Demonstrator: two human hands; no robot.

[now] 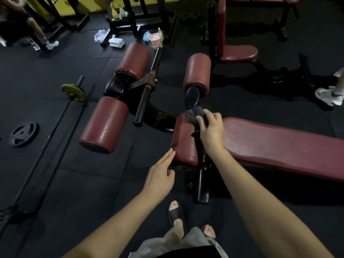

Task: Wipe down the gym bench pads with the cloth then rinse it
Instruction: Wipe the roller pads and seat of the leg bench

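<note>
- The right hand [211, 128] is gripping a bunched grey cloth [195, 113] between thumb and fingers, pressing it onto the far end of the nearest roller pad [184, 140].
- The left hand [161, 176] is hanging loose and holding nothing, fingers straight and close together, their tips just touching the near end of that same roller.
- That roller's long axis is running away from the person, so any wipe along it would be a pull from the cloth's far end back towards the body; the right hand is the one already on it, the left only at its near rim.
- The long seat pad [283, 144] is stretching off to the right, just beside the right wrist, its length lying crosswise to the roller.
- I am counting four round red roller pads on this machine: the one under the cloth, one beyond it [198, 71], and two across the frame to the left [104, 123] [135, 59].
- One cloth is showing, and two bare hands.
- A pink bucket [155, 40] is standing on the floor well beyond the rollers; I would guess it serves for rinsing, though I cannot see what is in it.
- The surfaces are glistening with droplets, so wiping looks to be under way and rinsing not yet done.
</note>
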